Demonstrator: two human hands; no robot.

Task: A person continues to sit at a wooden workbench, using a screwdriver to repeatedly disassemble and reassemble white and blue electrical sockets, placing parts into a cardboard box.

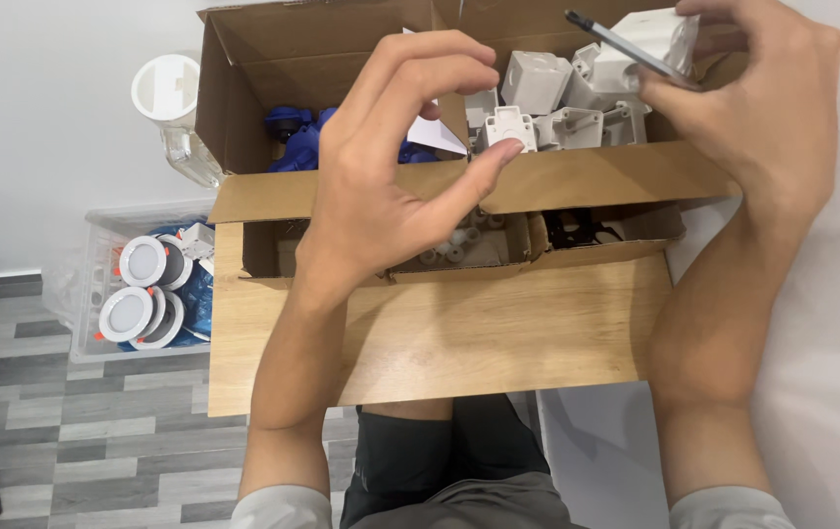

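Note:
My left hand (pixel 395 162) hovers over the big cardboard box (pixel 577 176), fingers curled apart, thumb tip touching a small white square plastic part (pixel 508 127); it grips nothing. My right hand (pixel 753 98) is raised at the box's right corner, closed on a white plastic piece (pixel 650 39) and a thin dark rod-like tool (pixel 621 44) that crosses it. Several more white plastic housings (pixel 562 103) fill the right compartment of the box. Blue parts (pixel 293 132) lie in the left compartment.
Two small open cardboard boxes (pixel 498 250) with small parts sit on the wooden tabletop (pixel 498 333). A clear plastic crate (pixel 97 284) of round white lamps (pixel 141 260) stands on the floor at left, a clear jug (pixel 175 118) behind it.

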